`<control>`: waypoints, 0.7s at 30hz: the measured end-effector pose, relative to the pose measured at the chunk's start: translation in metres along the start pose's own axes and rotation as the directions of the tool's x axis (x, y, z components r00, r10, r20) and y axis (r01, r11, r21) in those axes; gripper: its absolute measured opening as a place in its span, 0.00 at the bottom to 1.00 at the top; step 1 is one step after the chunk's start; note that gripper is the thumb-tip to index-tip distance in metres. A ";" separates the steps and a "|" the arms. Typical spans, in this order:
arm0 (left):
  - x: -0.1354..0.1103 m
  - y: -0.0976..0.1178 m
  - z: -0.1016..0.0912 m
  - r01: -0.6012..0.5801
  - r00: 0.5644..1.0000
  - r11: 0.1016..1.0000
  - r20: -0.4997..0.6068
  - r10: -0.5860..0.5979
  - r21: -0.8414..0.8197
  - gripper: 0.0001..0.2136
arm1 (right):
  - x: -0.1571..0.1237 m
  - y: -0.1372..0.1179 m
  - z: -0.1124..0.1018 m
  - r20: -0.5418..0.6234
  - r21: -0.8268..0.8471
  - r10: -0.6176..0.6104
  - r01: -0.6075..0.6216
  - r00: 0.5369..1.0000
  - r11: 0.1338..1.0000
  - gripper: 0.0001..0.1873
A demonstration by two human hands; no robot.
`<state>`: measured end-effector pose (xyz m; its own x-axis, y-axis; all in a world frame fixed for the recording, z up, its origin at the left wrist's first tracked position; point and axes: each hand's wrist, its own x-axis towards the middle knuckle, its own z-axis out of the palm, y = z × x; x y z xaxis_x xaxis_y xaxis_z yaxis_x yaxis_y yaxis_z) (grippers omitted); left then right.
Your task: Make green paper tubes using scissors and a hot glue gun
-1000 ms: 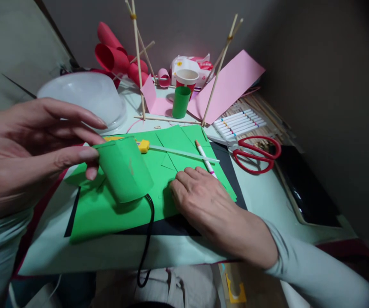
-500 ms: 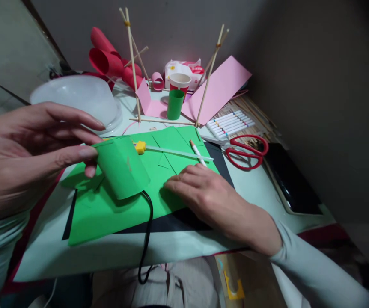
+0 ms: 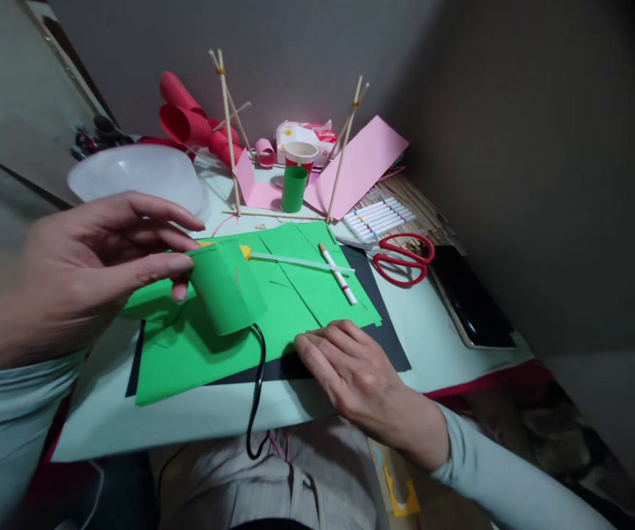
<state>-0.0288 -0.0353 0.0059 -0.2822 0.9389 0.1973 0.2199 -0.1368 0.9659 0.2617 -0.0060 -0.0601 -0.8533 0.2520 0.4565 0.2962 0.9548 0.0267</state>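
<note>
Between thumb and fingers, my left hand (image 3: pixel 113 269) pinches the upper edge of a rolled green paper tube (image 3: pixel 226 291), tilted over the worktop. Under it are green paper sheets (image 3: pixel 287 320) on a black sheet (image 3: pixel 392 350). My right hand (image 3: pixel 356 372) lies palm down on the sheets' near edge, fingers close together and holding nothing visible. Behind the tube a yellow tool, seemingly a glue gun (image 3: pixel 246 252), is mostly hidden; a clear glue stick (image 3: pixel 300 261) sticks out of it. A black cord (image 3: pixel 257 401) hangs off the front edge. A white marker (image 3: pixel 338 276) lies on the green paper.
Red-handled scissors (image 3: pixel 404 259), a row of markers (image 3: pixel 378 218) and a dark phone or tablet (image 3: pixel 469 298) lie right. Behind stand a stick frame (image 3: pixel 226 125), a green paper tube (image 3: pixel 294 190), a paper cup (image 3: pixel 300 152) and pink paper (image 3: pixel 365 162). A plastic bowl (image 3: pixel 135 177) sits left.
My right hand has slid toward me, off the marker's end and down to the paper's near edge. My left hand still holds the green tube. The view has shifted slightly.
</note>
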 end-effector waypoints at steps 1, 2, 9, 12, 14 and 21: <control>0.001 0.000 0.000 -0.016 1.000 1.000 0.019 0.015 0.015 0.14 | 0.000 -0.002 0.000 -0.002 -0.011 0.001 -0.001 1.000 1.000 0.15; 0.001 0.000 0.001 -0.024 0.999 0.999 0.038 0.023 0.026 0.13 | 0.001 -0.003 0.001 -0.005 -0.023 0.001 -0.001 1.000 1.000 0.14; 0.006 -0.005 -0.002 -0.006 0.994 1.000 0.109 0.008 -0.018 0.11 | 0.000 -0.006 0.004 -0.012 -0.085 -0.026 0.025 1.000 0.996 0.13; 0.008 -0.009 -0.005 -0.003 0.993 0.999 0.118 0.009 -0.043 0.11 | -0.001 -0.004 0.002 0.033 -0.076 -0.024 0.026 0.999 0.997 0.13; 0.010 -0.009 -0.005 -0.010 0.993 0.999 0.117 0.016 -0.051 0.11 | 0.000 -0.002 0.000 0.081 -0.056 -0.017 0.021 0.997 0.998 0.12; 0.011 -0.004 -0.003 0.009 0.991 0.998 0.131 -0.001 -0.061 0.10 | 0.007 0.012 -0.011 0.253 0.080 -0.064 0.045 0.965 0.996 0.11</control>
<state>-0.0359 -0.0256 0.0053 -0.1573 0.9723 0.1729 0.1604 -0.1476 0.9759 0.2647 0.0057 -0.0466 -0.9512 0.2225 0.2136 0.2225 0.9746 -0.0244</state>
